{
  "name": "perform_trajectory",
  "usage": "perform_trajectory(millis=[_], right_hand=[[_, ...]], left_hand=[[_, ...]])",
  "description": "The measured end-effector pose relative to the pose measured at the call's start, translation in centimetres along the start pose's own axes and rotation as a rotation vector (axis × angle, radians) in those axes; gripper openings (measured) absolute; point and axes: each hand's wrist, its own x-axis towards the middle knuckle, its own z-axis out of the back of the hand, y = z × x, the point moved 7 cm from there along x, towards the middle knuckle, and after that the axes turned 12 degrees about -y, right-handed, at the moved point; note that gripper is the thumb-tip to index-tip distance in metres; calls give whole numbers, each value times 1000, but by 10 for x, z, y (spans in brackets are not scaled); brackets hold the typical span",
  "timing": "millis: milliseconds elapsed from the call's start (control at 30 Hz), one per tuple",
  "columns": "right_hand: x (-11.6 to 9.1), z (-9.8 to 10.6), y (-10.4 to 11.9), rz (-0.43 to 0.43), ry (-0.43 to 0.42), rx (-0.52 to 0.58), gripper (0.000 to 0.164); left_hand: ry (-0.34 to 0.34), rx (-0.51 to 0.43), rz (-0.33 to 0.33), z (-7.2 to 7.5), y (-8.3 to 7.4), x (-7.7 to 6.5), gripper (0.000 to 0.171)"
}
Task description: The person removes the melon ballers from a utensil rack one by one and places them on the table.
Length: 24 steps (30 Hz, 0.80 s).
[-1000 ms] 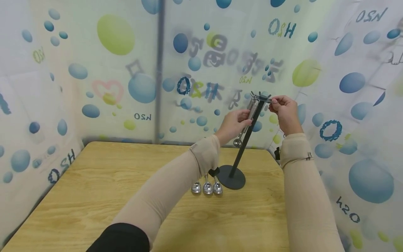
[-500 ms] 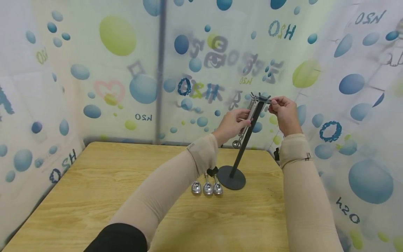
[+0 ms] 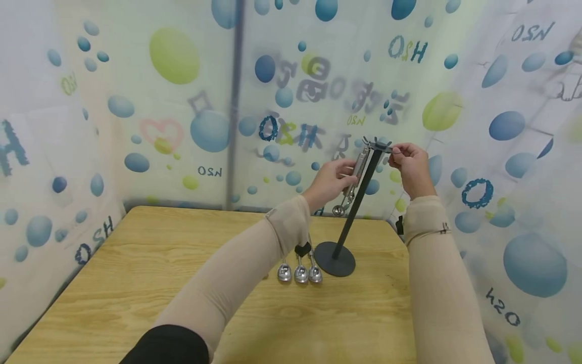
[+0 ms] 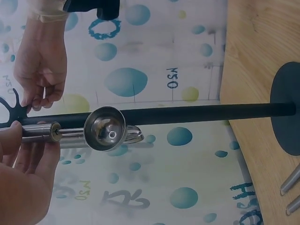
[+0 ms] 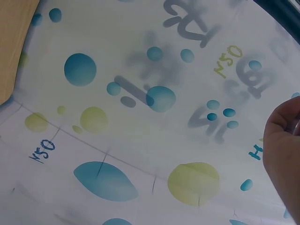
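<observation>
My left hand (image 3: 331,181) holds a steel ice cream scoop (image 4: 105,129) by its handle, thumb on one side and fingers on the other. The scoop slants bowl-down, its upper end right at the hooks of a black stand (image 3: 351,217). Behind its bowl, the left wrist view shows the end of another shiny metal piece (image 4: 135,135). Across the pole, my right hand (image 3: 414,169) pinches one hook at the stand's top. In the right wrist view only part of that hand (image 5: 286,150) shows, at the right edge.
Three metal scoops lie side by side beside the stand's round base (image 3: 335,265), bowls toward me; one scoop (image 3: 284,273) is leftmost. My left sleeve (image 3: 254,253) partly covers their handles. Patterned curtains (image 3: 282,101) enclose the wooden table (image 3: 182,253) at the back and sides.
My left hand has shifted slightly left and down, and the scoop's bowl has swung a little left, away from the pole. My right hand stays at the hook.
</observation>
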Motion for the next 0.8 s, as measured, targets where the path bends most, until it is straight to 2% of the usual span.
perform_trajectory(millis=[200,667,800], right_hand=[[-1,2,-3,7,-5,-16,10],[0,0,-1,-16,1,42,13],[0,0,-1,-21,0,26,13]], left_hand=[[-6,36,-6,8,7,-4,44],[-22,20,40,26,20,-8,44],[-20,13,49,30,23,-10,43]])
